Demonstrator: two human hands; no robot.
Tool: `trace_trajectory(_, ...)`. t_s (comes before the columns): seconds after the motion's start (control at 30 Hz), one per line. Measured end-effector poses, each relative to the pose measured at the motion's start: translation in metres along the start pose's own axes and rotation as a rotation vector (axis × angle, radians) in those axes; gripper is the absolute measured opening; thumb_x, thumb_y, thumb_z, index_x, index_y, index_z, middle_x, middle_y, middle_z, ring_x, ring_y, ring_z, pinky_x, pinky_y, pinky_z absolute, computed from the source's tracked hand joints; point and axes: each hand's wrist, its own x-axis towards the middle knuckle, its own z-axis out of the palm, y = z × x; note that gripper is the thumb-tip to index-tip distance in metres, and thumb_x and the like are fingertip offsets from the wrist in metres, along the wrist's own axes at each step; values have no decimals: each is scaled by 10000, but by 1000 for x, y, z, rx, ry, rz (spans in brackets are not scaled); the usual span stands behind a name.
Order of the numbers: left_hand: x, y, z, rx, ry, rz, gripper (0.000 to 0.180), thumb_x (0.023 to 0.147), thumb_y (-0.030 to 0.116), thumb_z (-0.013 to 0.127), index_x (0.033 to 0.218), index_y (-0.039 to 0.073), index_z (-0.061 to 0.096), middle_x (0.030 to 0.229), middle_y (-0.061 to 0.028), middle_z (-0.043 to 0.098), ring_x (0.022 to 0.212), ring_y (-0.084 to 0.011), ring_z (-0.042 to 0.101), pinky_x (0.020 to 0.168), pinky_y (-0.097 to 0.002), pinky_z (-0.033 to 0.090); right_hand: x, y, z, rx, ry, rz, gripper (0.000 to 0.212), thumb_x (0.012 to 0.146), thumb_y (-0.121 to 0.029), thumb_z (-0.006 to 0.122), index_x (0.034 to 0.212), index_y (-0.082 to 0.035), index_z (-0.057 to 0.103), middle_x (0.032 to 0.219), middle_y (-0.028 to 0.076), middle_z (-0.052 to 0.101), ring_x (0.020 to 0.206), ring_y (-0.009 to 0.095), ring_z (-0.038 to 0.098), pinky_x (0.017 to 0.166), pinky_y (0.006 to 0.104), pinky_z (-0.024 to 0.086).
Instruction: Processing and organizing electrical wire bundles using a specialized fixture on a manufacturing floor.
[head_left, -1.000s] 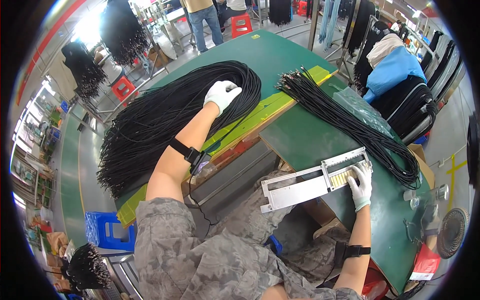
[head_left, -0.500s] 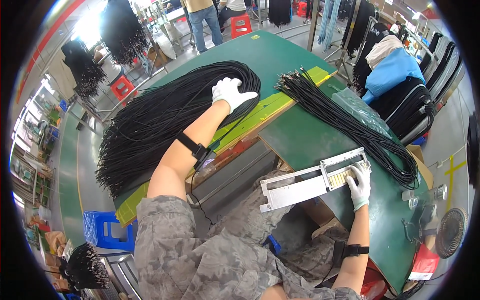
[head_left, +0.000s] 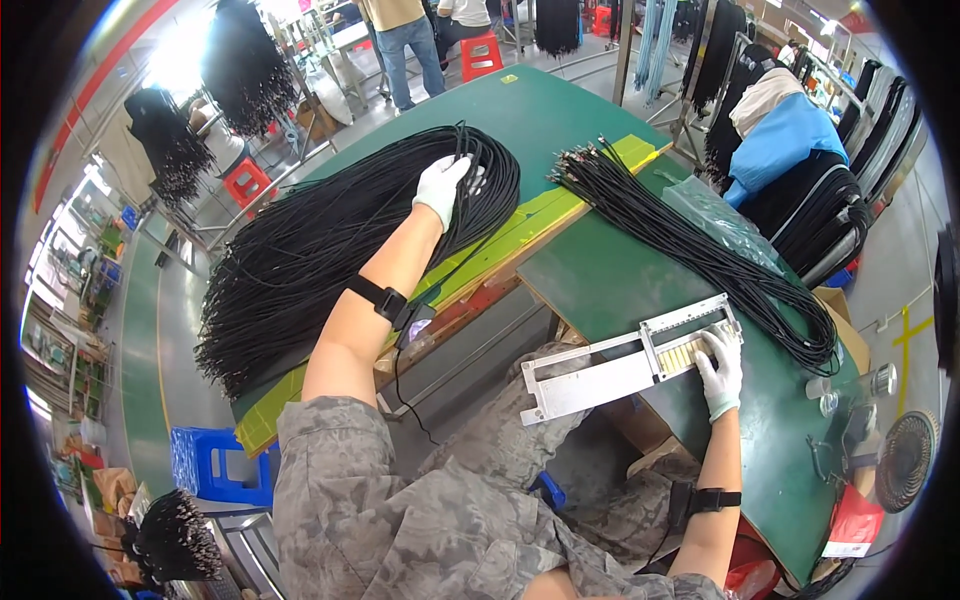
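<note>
We see a green tabletop (head_left: 610, 270) running away from us, and we use it as our landmark. The largest thing on it is a big bundle of black cords (head_left: 300, 260), spread in a long loop over the tabletop's left half and hanging past its near left edge. A second, slimmer bundle of black cords (head_left: 690, 240) lies across the tabletop's right half, its metal-tipped ends toward the far side. Between the two bundles a yellow-green strip (head_left: 520, 225) runs slantwise along the tabletop. At the tabletop's near edge a flat grey metal jig (head_left: 600, 370) sticks out over the gap, with a row of pale yellow pieces (head_left: 683, 350) set in its right end.

Our left hand (head_left: 445, 185), in a white glove, reaches out over the far end of the big bundle; its fingers (head_left: 462, 165) curl around a few strands at the top of the loop and lift them slightly off the pile. Our right hand (head_left: 720, 365), also gloved, lies on the jig's right end, its fingers (head_left: 722, 335) flat and spread on the metal just beside the yellow pieces, gripping nothing that we can make out. The big bundle thus sits under and around the left fingers, well apart from the right ones.
</note>
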Motion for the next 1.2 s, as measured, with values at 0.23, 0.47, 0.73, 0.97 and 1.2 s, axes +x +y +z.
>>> trace_trajectory(0.23,-3,3,-5,-178,39,13,222,928,110,530,1117,-3,552,977,-197,657,827,-311,662,727,-405,555,2,-8,3,3,7,21,353,763,-216,672,1088,-81,648,1210,127,587,1214,321,473,1078,421,310)
trace_trajectory(0.47,-6,3,-7,-153,-15,-5,252,934,111,527,1163,8,508,1014,-198,642,845,-306,655,730,-411,556,1,-2,5,-15,-3,21,352,765,-211,667,1093,-85,647,1223,125,583,1209,323,478,1070,417,321)
trace_trajectory(0.73,-13,9,4,-89,-14,29,248,907,63,568,1141,12,505,962,-162,640,813,-267,655,688,-380,569,0,-1,3,6,-11,40,367,764,-214,664,1107,-85,644,1235,133,575,1213,331,471,1070,417,321)
trace_trajectory(0.97,-13,3,-2,-17,-7,46,271,884,22,581,1138,4,490,984,-166,639,805,-260,657,700,-359,564,0,0,5,-17,-20,16,368,764,-205,663,1114,-91,644,1244,135,569,1222,333,463,1072,418,319)
trace_trajectory(1.2,-9,4,7,-33,85,70,280,851,-15,610,1107,-8,497,921,-138,617,715,-241,651,621,-353,579,1,-3,4,-25,-17,28,366,771,-202,661,1121,-99,643,1250,129,567,1233,334,455,1072,413,323)
